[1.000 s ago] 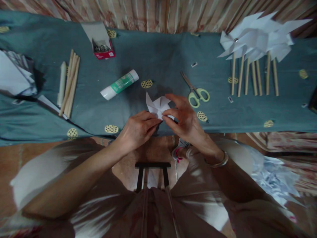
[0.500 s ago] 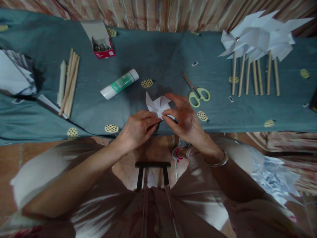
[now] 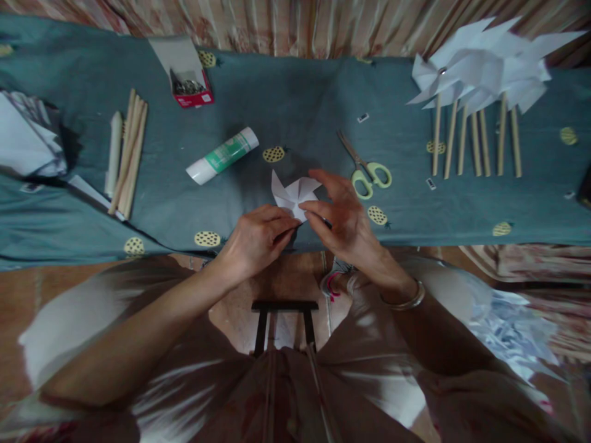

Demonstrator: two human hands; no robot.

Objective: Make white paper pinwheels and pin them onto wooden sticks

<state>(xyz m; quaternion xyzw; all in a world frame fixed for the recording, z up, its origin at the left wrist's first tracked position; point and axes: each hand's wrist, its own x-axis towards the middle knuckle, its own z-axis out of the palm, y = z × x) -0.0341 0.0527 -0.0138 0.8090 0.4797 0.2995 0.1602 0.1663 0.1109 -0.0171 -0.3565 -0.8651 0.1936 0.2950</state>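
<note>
White paper pinwheel [image 3: 287, 197]: seen between the two hands, above the near part of the tablecloth [image 3: 295, 86].
Left hand [image 3: 253, 240]: pinched, thumb against fingers, on the pinwheel's near edge.
Right hand [image 3: 342, 215]: curled, fingers parted, a fingertip laid close to the centre; whether paper is gripped there cannot be told.
Folds: best pressed lightly, it is judged, with the edge held steady so that nothing is creased.
Blade [image 3: 276, 183]: pointed forward, beyond the left hand; no clear long axis is shown by the roundish pinwheel.
Scissors [image 3: 361, 163]: left lying just beyond the right hand.
</note>
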